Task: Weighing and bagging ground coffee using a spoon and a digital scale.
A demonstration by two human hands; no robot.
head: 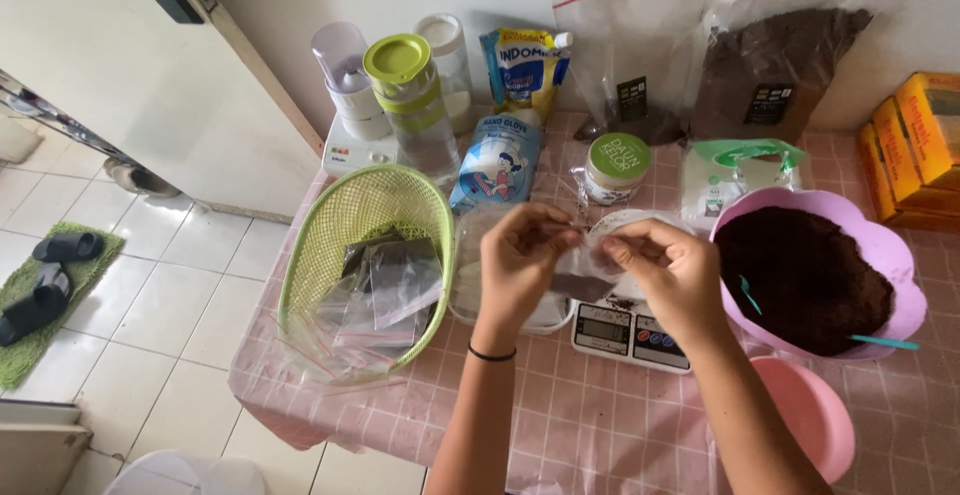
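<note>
My left hand (522,257) and my right hand (668,267) pinch the top edge of a small clear zip bag (585,277) between them, above a white kitchen scale (630,333). Dark powder shows in the bottom of the bag. A pink bowl (880,245) full of dark brown powder sits just right of my right hand, with a teal spoon (884,342) resting in it. Left of my left hand, a green mesh basket (340,235) holds several filled small bags.
A clear container (470,285) lies behind my left hand. At the back stand a green-lidded jar (412,95), a small round jar (615,167), pouches, two large zip bags (770,65) and orange boxes (915,145). A pink bowl (815,415) sits near the table's front edge.
</note>
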